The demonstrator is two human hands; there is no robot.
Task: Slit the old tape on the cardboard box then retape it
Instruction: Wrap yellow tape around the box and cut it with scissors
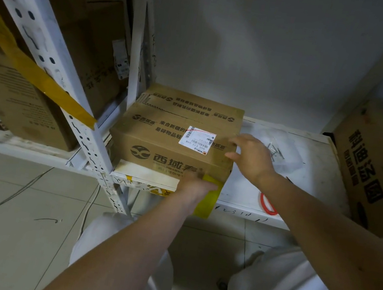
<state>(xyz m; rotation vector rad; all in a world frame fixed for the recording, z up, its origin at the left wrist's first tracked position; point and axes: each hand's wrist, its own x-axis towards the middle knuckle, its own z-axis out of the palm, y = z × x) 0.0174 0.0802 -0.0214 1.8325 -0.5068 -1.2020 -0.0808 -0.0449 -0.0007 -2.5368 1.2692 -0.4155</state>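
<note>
I count one box point(173, 139) on the shelf point(305, 190): right hand point(250, 159) spread at its right edge, left hand point(197, 184) pressing yellow tape point(210, 199) below; its fingers are hidden.

Brown cardboard box point(160, 139) with dark printed Chinese lettering and logo, flaps closed, white shipping label point(197, 140) stuck on top near its right side, sitting flat on a white shelf, yellow tape point(211, 194) hanging from its lower front right corner
</note>
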